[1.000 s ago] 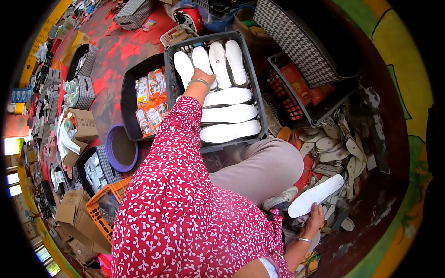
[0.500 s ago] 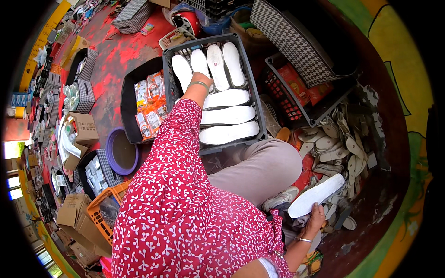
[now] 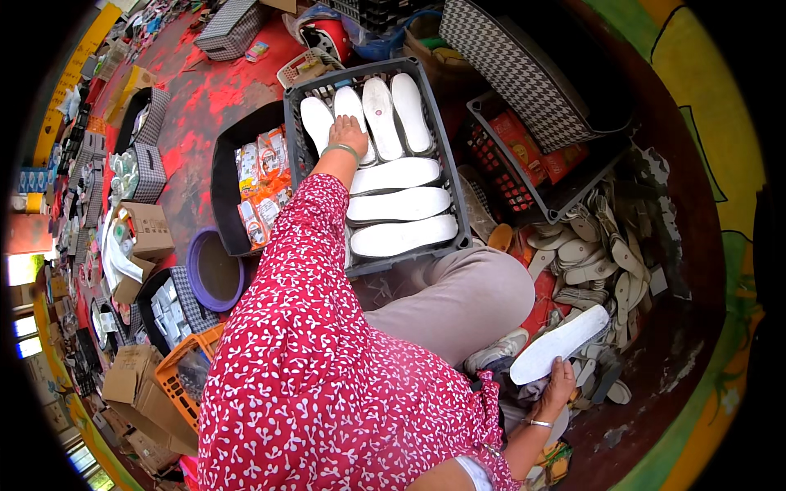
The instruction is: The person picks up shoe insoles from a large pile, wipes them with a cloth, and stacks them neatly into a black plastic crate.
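White shoe insoles lie in a dark grey plastic crate (image 3: 457, 184). Several stand lengthwise at its far end, and three lie crosswise nearer me. My left hand (image 3: 348, 137) rests flat, fingers stretched, on the second upright insole (image 3: 350, 103) from the left, covering its lower part. Low on the right, my right hand (image 3: 558, 386) grips the near end of another white insole (image 3: 561, 345), thumb on top; its other fingers are hidden beneath. That insole is held tilted above a heap of loose insoles (image 3: 610, 262).
Left of the crate stands a black bin (image 3: 227, 176) with orange-and-white packets. A purple basin (image 3: 193, 270) and an orange crate (image 3: 170, 378) are further left. Beyond my knee, a dark crate (image 3: 516, 184) holds red boxes under a houndstooth box (image 3: 524, 74).
My left hand has shifted slightly left and away from me over the insole, and its fingers have flattened out. The right hand and its insole stay almost still.
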A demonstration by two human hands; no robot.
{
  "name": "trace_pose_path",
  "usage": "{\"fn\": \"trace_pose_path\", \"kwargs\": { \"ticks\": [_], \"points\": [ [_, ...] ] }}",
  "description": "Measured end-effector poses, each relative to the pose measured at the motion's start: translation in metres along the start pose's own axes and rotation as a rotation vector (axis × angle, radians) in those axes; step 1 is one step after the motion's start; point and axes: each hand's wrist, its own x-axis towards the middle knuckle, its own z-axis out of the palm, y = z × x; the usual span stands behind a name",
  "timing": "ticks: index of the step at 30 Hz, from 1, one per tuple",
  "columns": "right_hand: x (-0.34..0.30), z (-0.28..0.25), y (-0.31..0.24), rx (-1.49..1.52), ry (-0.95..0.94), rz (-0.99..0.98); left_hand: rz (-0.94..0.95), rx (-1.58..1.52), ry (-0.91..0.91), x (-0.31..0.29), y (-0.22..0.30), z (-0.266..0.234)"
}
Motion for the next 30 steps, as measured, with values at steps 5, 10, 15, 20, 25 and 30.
{"fn": "trace_pose_path", "kwargs": {
  "ticks": [5, 10, 15, 20, 25, 30],
  "points": [
    [-0.004, 0.005, -0.009, -0.071, 0.028, 0.009, -0.028, -0.029, -0.062, 0.004, -0.001, 0.009],
    [-0.004, 0.0, -0.007, -0.095, 0.015, -0.02, -0.03, -0.015, -0.19, 0.012, 0.003, 0.004],
    [-0.004, 0.007, -0.026, 0.049, 0.036, -0.011, -0.034, -0.275, -0.182, 0.035, -0.009, 0.012],
    [0.012, 0.001, -0.02, 0.297, -0.047, 0.028, 0.315, -0.668, 0.195, -0.021, 0.056, -0.019],
    [0.026, -0.007, -0.004, 0.415, -0.059, 0.002, 0.471, -1.287, -0.125, -0.151, 0.178, -0.1],
    [0.024, -0.011, -0.013, 0.462, -0.19, -0.048, 0.908, -1.353, -0.332, -0.247, 0.245, -0.166]
  ]
}}
